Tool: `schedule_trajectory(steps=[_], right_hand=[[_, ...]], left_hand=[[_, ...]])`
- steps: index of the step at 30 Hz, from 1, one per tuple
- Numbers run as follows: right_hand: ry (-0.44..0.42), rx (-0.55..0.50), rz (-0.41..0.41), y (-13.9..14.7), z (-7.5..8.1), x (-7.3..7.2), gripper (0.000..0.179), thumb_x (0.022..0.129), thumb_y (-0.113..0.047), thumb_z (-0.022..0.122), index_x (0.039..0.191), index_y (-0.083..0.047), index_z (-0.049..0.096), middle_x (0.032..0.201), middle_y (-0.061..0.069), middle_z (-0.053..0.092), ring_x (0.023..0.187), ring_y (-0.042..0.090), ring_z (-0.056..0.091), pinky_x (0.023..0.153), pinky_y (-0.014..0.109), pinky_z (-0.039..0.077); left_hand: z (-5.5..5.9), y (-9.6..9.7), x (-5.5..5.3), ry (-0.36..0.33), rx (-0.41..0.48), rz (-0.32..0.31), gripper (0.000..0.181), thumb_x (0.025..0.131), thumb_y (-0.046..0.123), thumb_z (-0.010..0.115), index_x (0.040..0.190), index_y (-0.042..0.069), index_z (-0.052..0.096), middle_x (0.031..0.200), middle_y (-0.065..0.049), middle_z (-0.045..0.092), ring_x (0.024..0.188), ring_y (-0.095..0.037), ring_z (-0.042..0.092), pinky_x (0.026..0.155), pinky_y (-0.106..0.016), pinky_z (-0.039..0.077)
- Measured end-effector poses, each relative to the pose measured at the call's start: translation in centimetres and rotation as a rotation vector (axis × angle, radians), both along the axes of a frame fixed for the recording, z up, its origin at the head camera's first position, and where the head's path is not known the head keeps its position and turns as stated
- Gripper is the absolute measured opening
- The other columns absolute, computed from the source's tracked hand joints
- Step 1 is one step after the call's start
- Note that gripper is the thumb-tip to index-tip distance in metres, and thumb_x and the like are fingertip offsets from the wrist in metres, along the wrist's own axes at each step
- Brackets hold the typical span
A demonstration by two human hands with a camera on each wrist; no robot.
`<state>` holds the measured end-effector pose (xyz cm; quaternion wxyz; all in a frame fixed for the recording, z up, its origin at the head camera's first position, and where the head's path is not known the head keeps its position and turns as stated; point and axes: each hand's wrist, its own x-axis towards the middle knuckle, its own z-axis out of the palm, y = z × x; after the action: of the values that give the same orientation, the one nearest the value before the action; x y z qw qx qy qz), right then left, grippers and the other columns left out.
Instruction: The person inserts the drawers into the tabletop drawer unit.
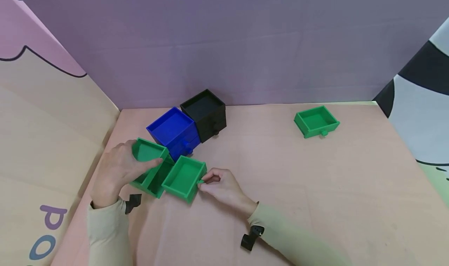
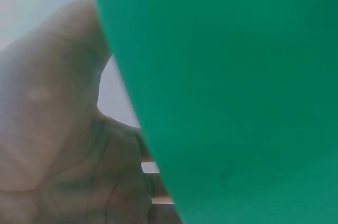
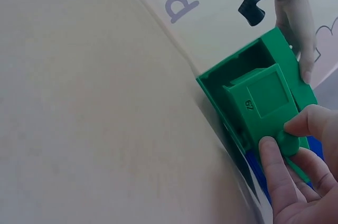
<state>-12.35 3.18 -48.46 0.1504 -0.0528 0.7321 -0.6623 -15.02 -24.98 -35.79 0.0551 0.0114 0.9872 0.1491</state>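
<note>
My left hand point(image 1: 117, 170) grips a green box case point(image 1: 149, 152), which has a shallow tray top and a hollow compartment facing right. Its thumb lies over the top rim, and the far fingers go round the back side. The left wrist view is mostly filled by a green wall point(image 2: 222, 86) of the case. My right hand point(image 1: 226, 188) pinches the round knob point(image 3: 287, 142) of a green drawer point(image 1: 185, 176). That drawer sits at the mouth of the compartment, tilted in it in the right wrist view, with small dark digits on its surface.
A blue box point(image 1: 173, 129) with a knobbed drawer stands just behind the green case. Beside it is a black box point(image 1: 205, 112) of the same kind, near the back wall point(image 1: 245, 63). Another green drawer point(image 1: 317, 121) lies at the far right on the pink tabletop point(image 1: 315, 203).
</note>
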Motion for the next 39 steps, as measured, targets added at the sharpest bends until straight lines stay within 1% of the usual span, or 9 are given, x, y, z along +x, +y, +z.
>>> schedule_trajectory(steps=[5,7,13,16,18,23,29,36,39], right_hand=[[0.0,-0.004,0.015,-0.9,-0.1,0.1,0.015,0.087,-0.005,0.081,0.101,0.001,0.076,0.097,0.012,0.081,0.084,0.009,0.074,0.079,0.023,0.06],[0.0,-0.006,0.023,-1.1,-0.2,0.1,0.016,0.088,-0.005,0.08,0.101,0.002,0.076,0.097,0.012,0.081,0.085,0.008,0.073,0.079,0.022,0.06],[-0.003,-0.01,0.032,-1.9,-0.5,0.2,0.014,0.088,-0.006,0.08,0.099,0.001,0.076,0.094,0.008,0.08,0.083,0.006,0.071,0.078,0.019,0.058],[-0.008,-0.005,0.032,-2.2,-0.5,0.2,0.013,0.087,-0.006,0.08,0.098,0.0,0.077,0.091,0.006,0.08,0.081,0.006,0.071,0.077,0.018,0.057],[-0.005,0.002,0.035,-2.4,-0.5,0.2,0.012,0.087,-0.006,0.08,0.097,-0.001,0.077,0.091,0.005,0.079,0.08,0.006,0.07,0.077,0.018,0.056],[0.02,-0.01,0.043,-2.8,-0.6,0.0,0.013,0.086,-0.006,0.08,0.098,0.0,0.077,0.092,0.007,0.08,0.082,0.005,0.071,0.079,0.019,0.056],[0.022,-0.007,0.026,-2.9,-1.0,-0.3,0.014,0.086,-0.005,0.08,0.099,0.001,0.077,0.093,0.009,0.08,0.083,0.005,0.07,0.078,0.018,0.057],[0.029,0.014,0.028,-3.0,-1.0,-0.4,0.012,0.088,-0.005,0.08,0.099,-0.003,0.078,0.096,0.008,0.08,0.086,0.007,0.072,0.08,0.019,0.058],[0.048,0.028,0.029,-3.2,-1.1,-0.4,0.011,0.088,-0.005,0.08,0.098,-0.003,0.078,0.096,0.007,0.08,0.087,0.007,0.072,0.081,0.019,0.058]], left_hand=[[0.0,0.0,-0.1,-0.002,-0.003,0.002,0.112,0.085,0.075,0.072,0.153,-0.01,0.046,0.1,-0.022,0.067,0.077,-0.029,0.062,0.062,-0.034,0.048],[0.0,0.0,-0.1,-0.008,-0.001,0.004,0.112,0.085,0.075,0.072,0.153,-0.01,0.045,0.101,-0.022,0.067,0.078,-0.029,0.062,0.062,-0.035,0.049],[-0.2,0.0,-0.1,-0.019,-0.003,0.009,0.115,0.085,0.078,0.071,0.155,-0.009,0.044,0.118,-0.03,0.067,0.089,-0.035,0.065,0.072,-0.046,0.055],[-0.2,-0.1,-0.1,-0.019,-0.006,0.008,0.116,0.084,0.079,0.07,0.155,-0.008,0.044,0.121,-0.031,0.066,0.09,-0.036,0.066,0.074,-0.048,0.056],[-0.2,-0.1,-0.1,-0.018,-0.004,0.008,0.116,0.084,0.079,0.07,0.155,-0.008,0.044,0.12,-0.031,0.067,0.089,-0.036,0.066,0.072,-0.046,0.056],[-0.2,0.0,0.0,-0.011,-0.006,0.011,0.115,0.084,0.079,0.071,0.154,-0.008,0.045,0.116,-0.028,0.067,0.085,-0.034,0.064,0.068,-0.042,0.054],[-0.2,0.0,0.0,-0.01,-0.011,0.007,0.114,0.084,0.079,0.07,0.154,-0.008,0.045,0.12,-0.031,0.066,0.089,-0.037,0.066,0.072,-0.047,0.056],[-0.1,0.1,0.0,0.001,-0.003,0.002,0.112,0.085,0.077,0.071,0.153,-0.009,0.046,0.116,-0.03,0.067,0.09,-0.037,0.066,0.073,-0.047,0.056],[-0.1,0.1,0.0,0.004,-0.002,0.003,0.112,0.085,0.077,0.071,0.153,-0.009,0.046,0.116,-0.03,0.067,0.092,-0.037,0.066,0.074,-0.048,0.056]])
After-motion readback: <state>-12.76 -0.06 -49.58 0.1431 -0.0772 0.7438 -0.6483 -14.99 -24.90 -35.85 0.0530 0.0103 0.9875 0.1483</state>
